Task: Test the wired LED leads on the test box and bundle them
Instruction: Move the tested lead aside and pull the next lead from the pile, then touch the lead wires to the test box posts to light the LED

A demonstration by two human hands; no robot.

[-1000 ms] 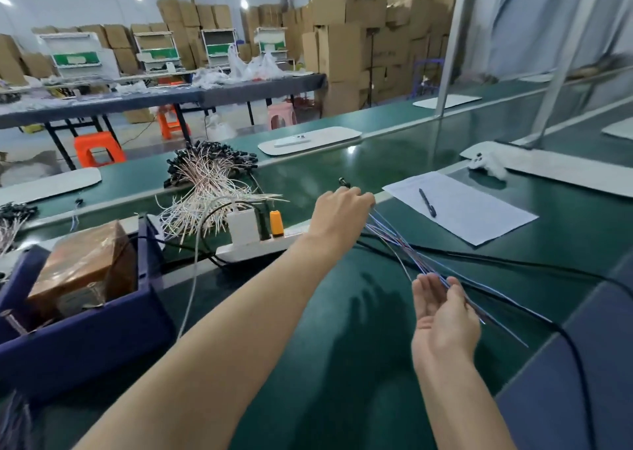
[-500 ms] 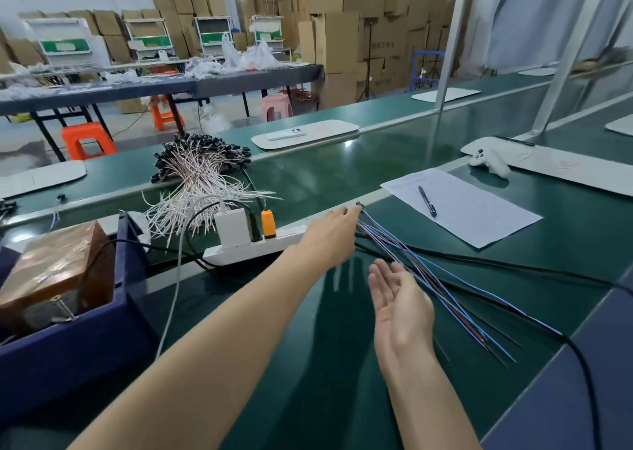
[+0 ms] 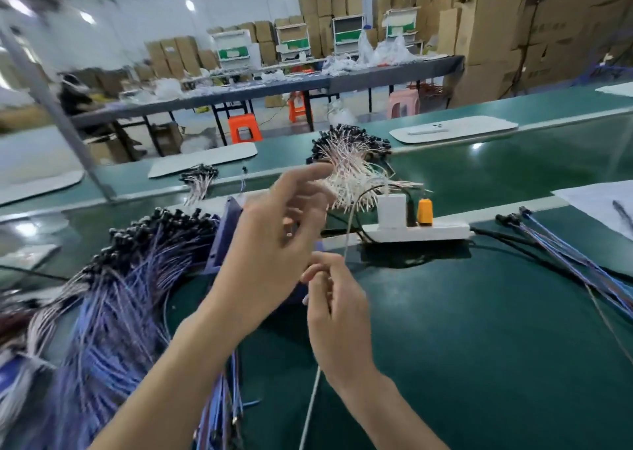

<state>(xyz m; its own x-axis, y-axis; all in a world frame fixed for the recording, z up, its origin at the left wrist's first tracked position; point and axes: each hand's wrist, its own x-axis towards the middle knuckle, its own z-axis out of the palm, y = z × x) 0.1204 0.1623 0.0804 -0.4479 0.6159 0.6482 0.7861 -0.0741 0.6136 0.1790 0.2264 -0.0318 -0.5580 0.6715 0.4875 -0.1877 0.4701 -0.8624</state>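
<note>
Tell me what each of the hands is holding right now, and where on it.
The right hand pinches a thin white cable partway along its length. The left hand looks empty, fingers loosely spread; blur hides detail.

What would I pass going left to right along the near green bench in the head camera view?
Big pile of blue leads → left hand → right hand → white power strip with its orange plug → small bunch of blue leads → white paper.

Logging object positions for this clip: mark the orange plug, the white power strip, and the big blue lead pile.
orange plug [image 3: 425, 211], head view, middle of its body
white power strip [image 3: 442, 233], head view, bare top face
blue lead pile [image 3: 113, 299], head view, mid wires
</note>
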